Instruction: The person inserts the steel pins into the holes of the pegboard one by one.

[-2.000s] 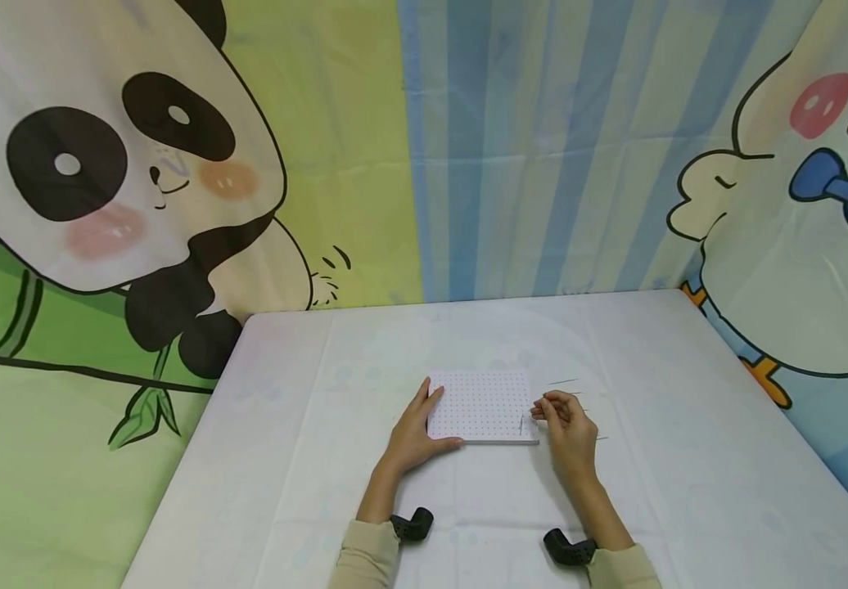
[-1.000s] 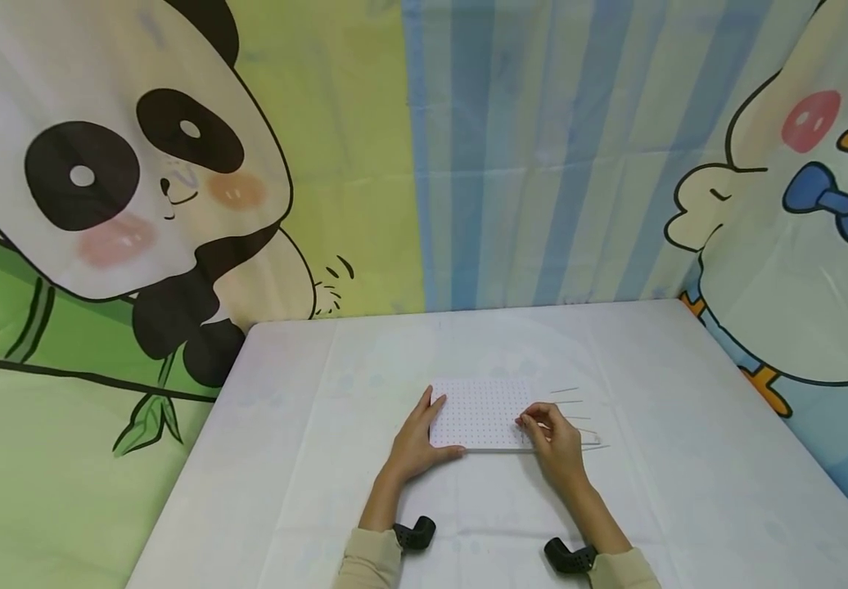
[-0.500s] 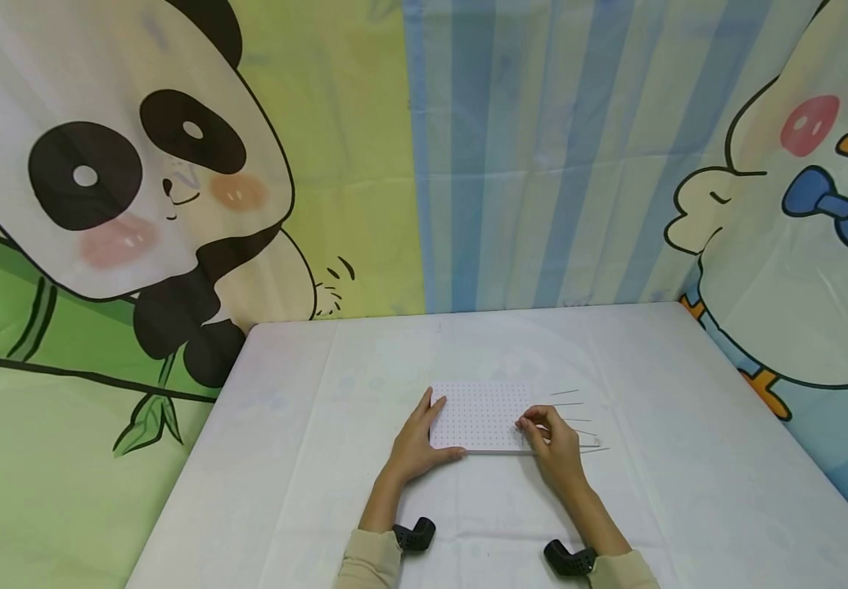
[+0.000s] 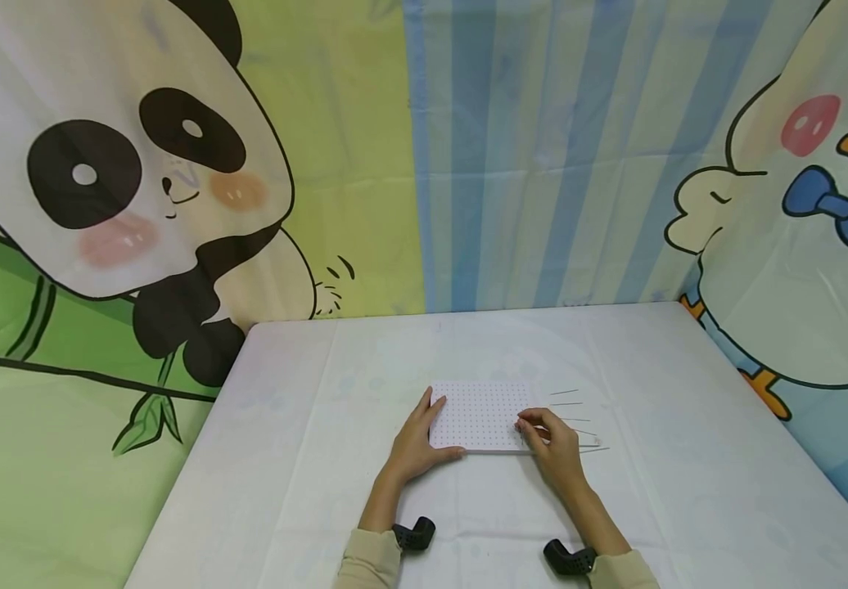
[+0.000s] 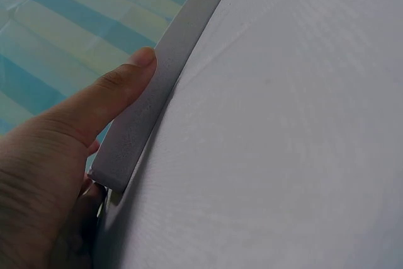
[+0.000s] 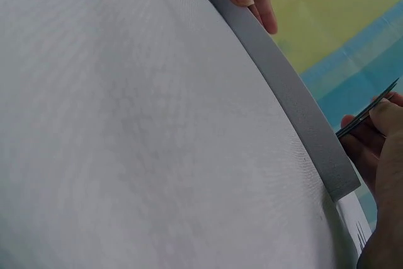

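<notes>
A white board [image 4: 475,413] with a grid of small dark dots, seemingly holes, lies on the white table. My left hand [image 4: 412,442] rests at its front left corner, the fingers straight along the left side. In the left wrist view, the thumb [image 5: 129,80] lies straight against the grey front edge. Over the board's front right corner, my right hand [image 4: 558,450] pinches thin, dark, pointed rods [image 6: 367,114] between thumb and fingers. The rods look needle-like; their exact kind and number are unclear. That hand hides part of the corner beneath it.
Several thin needle-like rods [image 4: 566,404] lie spaced apart on the table right of the board. A pale strip [image 4: 589,442] shows just behind the right hand. Printed cloth [image 4: 321,164] hangs behind the table.
Two seconds ago my right hand was at the board's right edge; it moved left over the front right corner and has stayed nearly still there. My left hand keeps its place.
</notes>
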Motion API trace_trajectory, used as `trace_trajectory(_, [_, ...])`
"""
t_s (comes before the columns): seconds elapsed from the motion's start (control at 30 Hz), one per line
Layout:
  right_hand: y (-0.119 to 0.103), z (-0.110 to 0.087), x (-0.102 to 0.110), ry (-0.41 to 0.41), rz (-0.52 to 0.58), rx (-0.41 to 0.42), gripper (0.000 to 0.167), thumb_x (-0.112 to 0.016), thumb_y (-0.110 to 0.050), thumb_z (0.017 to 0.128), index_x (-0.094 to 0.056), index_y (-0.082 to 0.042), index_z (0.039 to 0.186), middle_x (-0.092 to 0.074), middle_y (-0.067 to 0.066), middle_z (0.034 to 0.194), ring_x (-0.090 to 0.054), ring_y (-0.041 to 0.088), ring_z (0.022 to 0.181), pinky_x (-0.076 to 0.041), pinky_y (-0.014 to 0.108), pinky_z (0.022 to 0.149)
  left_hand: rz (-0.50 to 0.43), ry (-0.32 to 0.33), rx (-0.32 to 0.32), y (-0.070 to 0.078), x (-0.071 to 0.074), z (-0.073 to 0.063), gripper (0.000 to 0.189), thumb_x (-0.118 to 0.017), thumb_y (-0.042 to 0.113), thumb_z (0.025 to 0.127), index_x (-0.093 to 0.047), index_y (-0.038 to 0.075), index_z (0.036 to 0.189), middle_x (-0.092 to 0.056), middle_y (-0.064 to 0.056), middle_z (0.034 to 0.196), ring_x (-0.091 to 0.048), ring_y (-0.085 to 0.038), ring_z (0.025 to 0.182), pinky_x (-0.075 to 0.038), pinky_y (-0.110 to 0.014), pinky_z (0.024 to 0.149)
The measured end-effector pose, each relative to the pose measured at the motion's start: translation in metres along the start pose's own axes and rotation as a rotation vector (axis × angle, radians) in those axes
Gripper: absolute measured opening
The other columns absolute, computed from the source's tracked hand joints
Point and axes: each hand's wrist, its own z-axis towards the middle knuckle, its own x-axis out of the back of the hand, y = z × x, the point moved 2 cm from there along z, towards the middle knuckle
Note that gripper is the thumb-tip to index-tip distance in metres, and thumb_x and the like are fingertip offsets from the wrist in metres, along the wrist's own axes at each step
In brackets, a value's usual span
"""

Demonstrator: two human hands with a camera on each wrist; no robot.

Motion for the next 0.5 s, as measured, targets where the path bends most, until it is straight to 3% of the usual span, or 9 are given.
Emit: trace_trajectory(0.5, [0.0003, 0.0014, 0.0018, -0.006, 0.077, -0.025, 0.01, -0.069, 0.001, 0.079, -0.065, -0.002, 0.087, -0.065, 0.008, 0.086, -0.064, 0.015, 0.082, -0.051, 0.019, 0.069, -0.007, -0.001, 0.008, 0.0002, 0.0001, -0.0004, 0.101, -0.075, 0.061, 0.061, -0.037, 0.014, 0.142, -0.016, -0.007, 0.153, -0.022, -0.028, 0.136, -0.032, -0.048, 0.101])
